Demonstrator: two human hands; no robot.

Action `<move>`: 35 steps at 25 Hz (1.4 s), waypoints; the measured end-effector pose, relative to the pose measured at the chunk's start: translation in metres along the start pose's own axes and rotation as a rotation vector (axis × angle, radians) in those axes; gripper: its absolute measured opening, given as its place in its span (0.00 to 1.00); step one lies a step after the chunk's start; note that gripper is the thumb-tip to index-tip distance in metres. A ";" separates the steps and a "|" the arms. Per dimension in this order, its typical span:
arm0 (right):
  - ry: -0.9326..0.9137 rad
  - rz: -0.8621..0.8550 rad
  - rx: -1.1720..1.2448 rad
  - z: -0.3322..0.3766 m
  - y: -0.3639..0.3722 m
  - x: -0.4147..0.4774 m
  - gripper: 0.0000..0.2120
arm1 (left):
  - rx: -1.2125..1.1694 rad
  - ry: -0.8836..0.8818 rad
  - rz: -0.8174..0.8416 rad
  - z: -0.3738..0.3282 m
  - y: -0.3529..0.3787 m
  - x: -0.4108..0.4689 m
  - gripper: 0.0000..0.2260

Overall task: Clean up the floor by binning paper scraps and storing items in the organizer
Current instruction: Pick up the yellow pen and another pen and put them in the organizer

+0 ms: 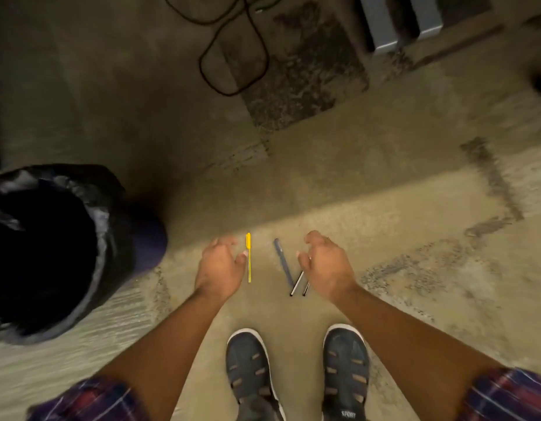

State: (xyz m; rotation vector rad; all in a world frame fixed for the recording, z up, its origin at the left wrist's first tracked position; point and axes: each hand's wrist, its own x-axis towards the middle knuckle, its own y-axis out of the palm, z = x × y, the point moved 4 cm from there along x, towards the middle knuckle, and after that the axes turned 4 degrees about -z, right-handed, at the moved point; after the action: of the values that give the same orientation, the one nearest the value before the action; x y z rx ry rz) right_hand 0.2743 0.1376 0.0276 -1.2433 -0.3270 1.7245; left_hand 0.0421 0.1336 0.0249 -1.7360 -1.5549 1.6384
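Observation:
A yellow pen (248, 258) lies on the concrete floor just right of my left hand (220, 266), whose fingers are spread and hold nothing. A blue-grey pen (283, 261) lies in the middle between both hands. Two thin dark pens (297, 282) lie beside it, partly under my right hand (325, 262). That hand hovers with curled, parted fingers and grips nothing. A bin lined with a black bag (105, 238) stands at the left. No paper scraps or organizer show in the head view.
My two dark blue shoes (296, 369) stand close below the pens. A black cable (233, 56) loops on the floor at the top. Grey metal legs (384, 22) stand at the top right. A dark stained patch (302, 80) marks the floor.

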 end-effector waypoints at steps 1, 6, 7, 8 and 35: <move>0.022 0.012 0.015 -0.002 0.014 0.014 0.12 | -0.056 -0.059 -0.003 0.008 0.014 0.012 0.12; 0.079 0.061 0.035 -0.004 0.075 0.059 0.10 | -0.212 -0.288 -0.033 0.035 0.066 0.052 0.09; 0.077 0.067 0.021 -0.003 0.083 0.065 0.11 | -0.226 -0.304 -0.042 0.036 0.075 0.056 0.11; 0.079 0.065 0.008 -0.003 0.092 0.071 0.13 | -0.245 -0.319 -0.049 0.038 0.083 0.060 0.14; 0.129 -0.081 0.669 0.137 -0.118 -0.086 0.04 | -0.775 -0.082 0.053 -0.094 -0.125 -0.115 0.11</move>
State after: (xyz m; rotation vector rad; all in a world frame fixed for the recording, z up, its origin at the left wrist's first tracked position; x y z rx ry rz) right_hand 0.2242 0.1689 0.2185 -0.8230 0.2615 1.4926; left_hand 0.0874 0.1281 0.2139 -2.0706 -2.4158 1.2009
